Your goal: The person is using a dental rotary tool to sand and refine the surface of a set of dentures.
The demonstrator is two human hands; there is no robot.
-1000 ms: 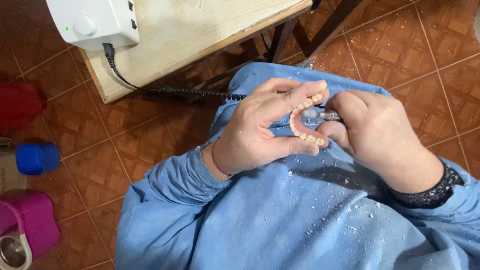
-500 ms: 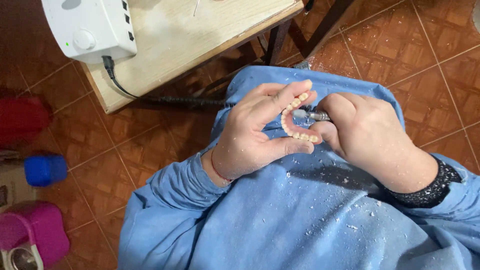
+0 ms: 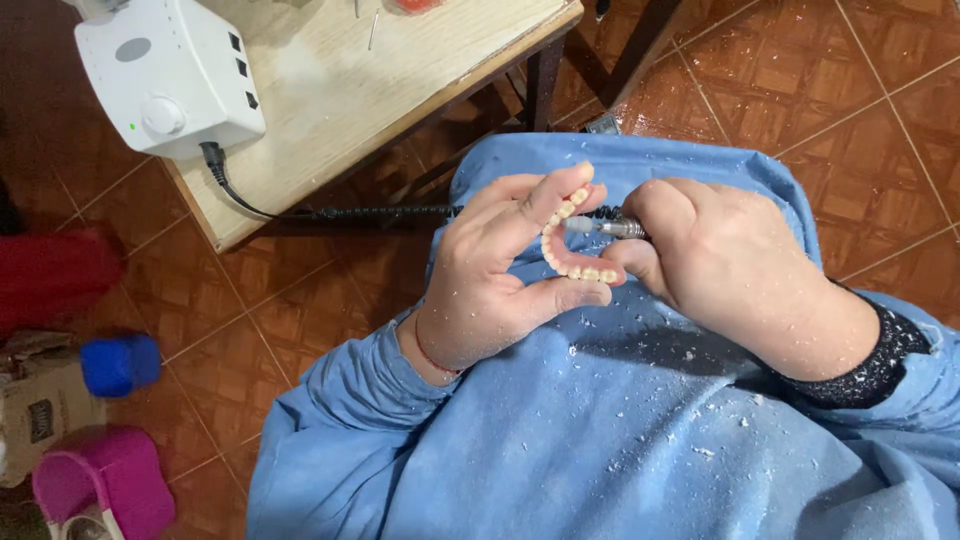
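Over the blue lap, left hand (image 3: 490, 270) pinches the denture (image 3: 572, 245) unchanged while right hand (image 3: 725, 265) keeps the grinding tool (image 3: 605, 228) against it, so trimming continues.

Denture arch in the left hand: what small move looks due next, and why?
Probably a slight turn of the denture arch by the left hand, to bring fresh surface to the tool tip. The right hand holds the handpiece against the arch's inner curve, and white dust covers the blue apron.
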